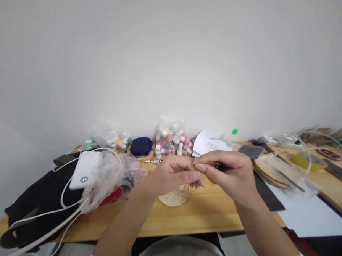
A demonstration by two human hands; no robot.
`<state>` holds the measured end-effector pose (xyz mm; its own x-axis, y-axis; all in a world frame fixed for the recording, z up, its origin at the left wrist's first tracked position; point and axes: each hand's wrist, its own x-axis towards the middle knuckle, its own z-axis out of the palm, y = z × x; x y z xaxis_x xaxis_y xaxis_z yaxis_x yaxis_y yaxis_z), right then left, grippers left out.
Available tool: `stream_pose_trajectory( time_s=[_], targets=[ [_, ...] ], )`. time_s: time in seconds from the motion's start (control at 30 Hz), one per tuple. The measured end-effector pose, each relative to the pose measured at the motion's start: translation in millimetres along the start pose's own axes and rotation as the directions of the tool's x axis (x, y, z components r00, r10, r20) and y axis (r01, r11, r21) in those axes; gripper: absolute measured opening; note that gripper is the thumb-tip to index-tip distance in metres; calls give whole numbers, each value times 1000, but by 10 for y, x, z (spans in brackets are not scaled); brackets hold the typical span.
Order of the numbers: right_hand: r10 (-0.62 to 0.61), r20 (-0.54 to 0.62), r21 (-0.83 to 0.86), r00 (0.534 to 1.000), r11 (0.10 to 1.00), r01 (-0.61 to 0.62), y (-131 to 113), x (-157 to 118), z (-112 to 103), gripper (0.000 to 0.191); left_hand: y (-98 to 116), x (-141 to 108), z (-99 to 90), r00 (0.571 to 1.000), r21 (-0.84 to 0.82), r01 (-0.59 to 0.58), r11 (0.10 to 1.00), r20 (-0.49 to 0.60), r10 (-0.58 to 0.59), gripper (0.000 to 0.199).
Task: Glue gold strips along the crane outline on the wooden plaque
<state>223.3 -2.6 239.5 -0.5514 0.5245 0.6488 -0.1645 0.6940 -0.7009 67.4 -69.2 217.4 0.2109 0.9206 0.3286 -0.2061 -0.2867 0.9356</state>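
Both hands are raised over the table and meet at the fingertips. A thin golden-yellow strand, like thread or fine wire, is pinched in my right hand between thumb and index finger. More of the strand hangs by the closed fingers of my left hand, which pinch at it too. Its exact path between the fingers is too fine to follow. Below my left hand lies a round, pale wooden-looking disc with a drawn pattern, partly hidden by that hand. A bit of something orange-red shows under my right hand.
Along the wall stand a bag of colourful small bottles, dark blue cloth and curled white paper. At left lie a white power bank, cables and plastic bags. Wooden hoops and yellow tape lie right.
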Motion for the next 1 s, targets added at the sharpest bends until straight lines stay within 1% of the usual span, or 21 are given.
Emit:
stream_pose_trajectory(
  time_s=[0.07, 0.1, 0.13, 0.17, 0.23, 0.3, 0.33, 0.37, 0.4, 0.47, 0.53, 0.57, 0.67, 0.73, 0.83, 0.9, 1.0],
  targets=[
    [47, 31, 4, 998, 999, -47, 36, 9, -13, 14, 7, 7, 12, 995, 15, -53, 998, -87, 54, 30],
    [75, 43, 7, 996, 997, -75, 67, 14, -17, 20, 14, 14, 11, 983, 26, -96, 995, -156, 99, 28],
    [102, 48, 7, 994, 995, -102, 106, 20, -18, 25, 20, 26, 4, 961, 36, -145, 989, -234, 149, 27],
    [124, 47, 0, 991, 992, -124, 150, 28, -16, 27, 25, 43, -7, 928, 38, -191, 981, -317, 193, 25],
    [144, 16, -41, 989, 989, -143, 242, 49, -2, 26, 20, 91, -41, 847, 13, -262, 965, -477, 236, 24],
    [106, 18, -87, 994, 991, -104, 322, 75, 20, 23, -3, 156, -81, 754, -55, -300, 952, -626, 201, 23],
    [76, 42, -100, 996, 992, -72, 353, 89, 33, 22, -19, 191, -98, 717, -108, -321, 941, -677, 167, 23],
    [35, 66, -103, 997, 994, -29, 378, 104, 49, 21, -35, 227, -112, 696, -169, -343, 924, -706, 129, 23],
    [-11, 92, -101, 996, 995, 20, 397, 118, 67, 19, -50, 261, -121, 694, -233, -367, 901, -713, 98, 22],
    [-78, 125, -117, 989, 989, 93, 425, 144, 118, 15, -75, 319, -126, 720, -351, -395, 849, -692, 49, 22],
    [-93, 130, -163, 987, 980, 113, 452, 158, 188, 12, -96, 356, -122, 748, -424, -399, 813, -663, 21, 22],
    [-76, 123, -174, 990, 980, 97, 468, 160, 228, 13, -109, 367, -120, 757, -445, -398, 802, -653, 14, 22],
    [2, 66, -108, 998, 994, 5, 525, 142, 341, 18, -172, 375, -125, 772, -467, -419, 779, -635, 34, 23],
    [12, 52, -63, 999, 998, -9, 563, 124, 392, 21, -230, 373, -136, 787, -486, -427, 762, -615, 49, 21],
    [-24, 122, -60, 992, 998, 32, 603, 111, 423, 25, -306, 382, -144, 813, -515, -431, 741, -579, 70, 20],
    [-37, 163, -79, 986, 996, 50, 617, 116, 426, 26, -332, 397, -140, 815, -506, -450, 735, -570, 107, 21],
    [-80, 158, -83, 984, 992, 94, 627, 140, 428, 26, -345, 417, -125, 808, -473, -471, 745, -570, 149, 22]
  ],
)
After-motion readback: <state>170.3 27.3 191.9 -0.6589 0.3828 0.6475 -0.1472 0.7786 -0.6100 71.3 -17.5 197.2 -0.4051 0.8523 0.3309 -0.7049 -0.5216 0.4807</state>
